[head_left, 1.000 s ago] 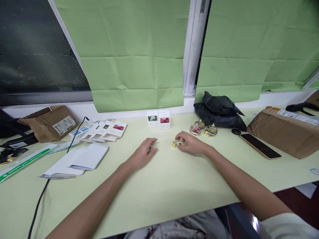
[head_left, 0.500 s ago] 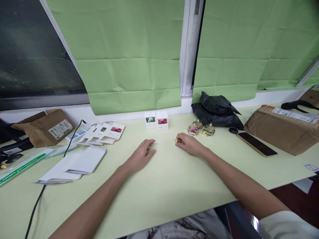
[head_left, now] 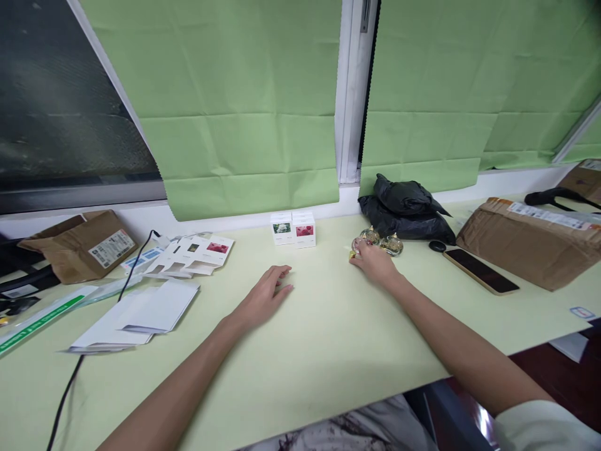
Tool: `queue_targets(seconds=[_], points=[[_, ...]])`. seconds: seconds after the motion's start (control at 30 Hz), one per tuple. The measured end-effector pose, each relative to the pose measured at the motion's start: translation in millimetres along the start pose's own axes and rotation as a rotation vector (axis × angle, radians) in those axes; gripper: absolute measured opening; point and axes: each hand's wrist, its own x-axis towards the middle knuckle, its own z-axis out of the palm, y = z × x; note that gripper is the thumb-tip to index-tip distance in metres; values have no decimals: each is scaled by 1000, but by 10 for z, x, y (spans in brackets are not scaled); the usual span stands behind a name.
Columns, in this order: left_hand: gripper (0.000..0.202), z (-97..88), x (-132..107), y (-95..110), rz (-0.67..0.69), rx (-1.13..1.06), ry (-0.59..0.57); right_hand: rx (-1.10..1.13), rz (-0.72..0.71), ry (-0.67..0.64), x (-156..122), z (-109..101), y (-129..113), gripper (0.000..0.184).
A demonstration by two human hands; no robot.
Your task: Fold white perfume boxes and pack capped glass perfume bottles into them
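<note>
Head camera shows the small gold cap (head_left: 352, 254) at the fingertips of the right hand (head_left: 374, 263), on the pale green table (head_left: 328, 351), just in front of the round glass bottles (head_left: 381, 241). That hand's fingers curl over the cap and reach the nearest bottle; whether they pinch the cap or only touch it cannot be told. The cap sits at the hand's left edge, toward the middle of the table. The left hand (head_left: 265, 297) lies flat on the table, fingers loosely spread, holding nothing, well apart from the cap. Behind stand two small white boxes (head_left: 293, 228) by the wall, black bags (head_left: 406, 210) right of them, and a phone (head_left: 481, 270) farther right.
</note>
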Motion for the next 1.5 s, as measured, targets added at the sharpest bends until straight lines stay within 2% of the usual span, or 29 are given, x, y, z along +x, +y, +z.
queue_targets(seconds=[0.17, 0.4, 0.87, 1.0, 1.07, 1.13, 1.23, 1.3, 1.4, 1.5], points=[[44, 1, 5, 0, -22, 14, -9, -93, 90, -44, -1, -25, 17, 32], [43, -2, -7, 22, -14, 13, -7, -132, 131, -30, 3, -25, 35, 38], [41, -16, -25, 23, -6, 14, -16, -167, 64, -75, 31, -88, 139, 35], [42, 13, 3, 4, -25, -28, 1, -143, 3, -66, 14, -121, 67, 33], [42, 53, 151, -11, -66, -101, 32, -123, -50, -51, -15, -115, -40, 33], [42, 110, 416, -24, -141, -181, 101, -85, -131, -44, -56, -76, -170, 36], [46, 229, 915, -27, -199, -160, 278, 139, -345, -46, -117, 28, -321, 29], [52, 335, 1195, -13, -196, -119, 386, 294, -413, -38, -141, 104, -360, 20], [59, 515, 1426, 22, -222, -70, 507, 451, -421, -39, -133, 192, -344, 12], [65, 654, 1493, 42, -251, -37, 569, 527, -386, -57, -93, 239, -309, 14]])
